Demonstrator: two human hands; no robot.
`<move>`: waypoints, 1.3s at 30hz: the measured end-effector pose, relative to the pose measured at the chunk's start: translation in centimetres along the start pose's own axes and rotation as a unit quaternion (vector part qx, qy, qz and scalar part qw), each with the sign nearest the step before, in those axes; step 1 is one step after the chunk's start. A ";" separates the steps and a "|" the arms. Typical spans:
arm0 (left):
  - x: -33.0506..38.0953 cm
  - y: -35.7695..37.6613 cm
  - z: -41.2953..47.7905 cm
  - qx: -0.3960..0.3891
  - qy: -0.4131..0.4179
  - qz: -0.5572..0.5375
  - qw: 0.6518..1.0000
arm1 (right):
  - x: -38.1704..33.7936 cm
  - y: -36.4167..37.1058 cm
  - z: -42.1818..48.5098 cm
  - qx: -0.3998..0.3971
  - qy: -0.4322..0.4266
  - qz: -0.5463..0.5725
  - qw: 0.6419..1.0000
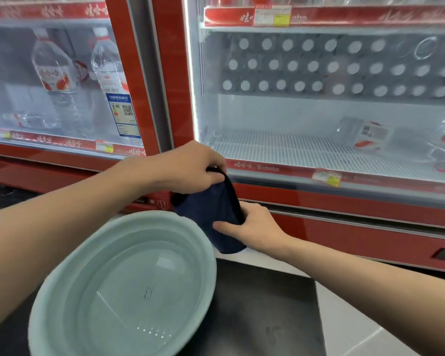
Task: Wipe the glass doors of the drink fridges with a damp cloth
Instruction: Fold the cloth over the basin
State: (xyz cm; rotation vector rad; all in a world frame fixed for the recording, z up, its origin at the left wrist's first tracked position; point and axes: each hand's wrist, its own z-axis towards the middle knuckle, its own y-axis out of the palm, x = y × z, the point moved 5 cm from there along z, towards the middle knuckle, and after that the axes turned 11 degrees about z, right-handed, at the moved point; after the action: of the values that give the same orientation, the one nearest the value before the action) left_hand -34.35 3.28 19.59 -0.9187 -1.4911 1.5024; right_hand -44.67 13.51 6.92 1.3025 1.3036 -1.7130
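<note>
Navy cloth [211, 214]: one, held in a folded length above the far rim of the basin [62, 291], in front of the fridges' red base and below the glass panes.
Hands: two; left hand [190, 168] pinches the cloth's top end, right hand [254, 227] grips its lower part, thumb across the fabric.
Basin: one, pale green, on a dark floor mat [262, 304]; clear water seems to lie in it.
Glass doors: two, red-framed; left door [23, 104], right door [319, 111].
Left fridge: two upright water bottles [54, 70], one flat bottle [31, 119], one blue energy sticker [122, 115] on the glass.
Right fridge: three rows of white caps [306, 65]; one bottle on its side [365, 134] on the wire shelf.
Hard to read: more bottles cut off at the right edge; price tags blurred.
</note>
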 end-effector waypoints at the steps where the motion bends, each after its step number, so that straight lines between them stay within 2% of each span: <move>1: -1.0 -0.5 -0.2 0.005 -0.028 -0.009 1.000 | 0.2 -0.3 0.2 -0.009 0.019 0.016 1.000; 3: -3.8 -0.8 -0.8 0.020 -0.097 -0.035 0.994 | 0.4 -0.8 0.4 -0.044 0.057 0.054 0.996; 5: -7.2 0.3 -1.9 0.033 -0.169 -0.119 0.978 | 0.4 -1.1 0.7 -0.068 0.078 0.081 0.991; 8: -11.3 4.0 -4.0 0.065 -0.247 -0.278 0.926 | 0.5 -0.8 1.4 -0.065 0.100 0.157 0.980; 12: -14.6 9.5 -4.6 0.107 -0.298 -0.366 0.875 | 2.1 0.5 1.9 -0.034 0.131 0.265 0.955; 15: -15.9 12.9 -3.6 0.117 -0.309 -0.378 0.865 | 4.0 1.8 2.1 0.018 0.141 0.261 0.955; 17: -16.4 14.5 -3.4 0.119 -0.306 -0.356 0.875 | 5.1 3.0 1.9 0.046 0.156 0.254 0.954; 20: -16.8 15.3 -3.9 0.131 -0.271 -0.284 0.910 | 6.4 4.3 1.1 0.077 0.173 0.261 0.947; 25: -16.9 15.3 -6.8 0.124 -0.252 -0.215 0.935 | 7.5 6.9 -0.9 0.114 0.184 0.260 0.941; 31: -16.6 16.3 -13.8 0.120 -0.272 -0.171 0.939 | 8.5 12.1 -4.4 0.076 0.209 0.232 0.947; 35: -17.1 18.7 -20.0 0.078 -0.300 -0.156 0.938 | 8.7 16.2 -7.7 0.035 0.250 0.206 0.945; 39: -17.0 20.3 -24.8 0.026 -0.279 -0.129 0.951 | 8.4 19.6 -10.9 -0.009 0.277 0.158 0.948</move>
State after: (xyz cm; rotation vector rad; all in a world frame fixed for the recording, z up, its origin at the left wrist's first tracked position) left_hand -5.92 -1.55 -2.40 -0.2475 -1.8694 1.6675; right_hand -26.46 18.14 -7.87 1.9524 1.3001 -1.1492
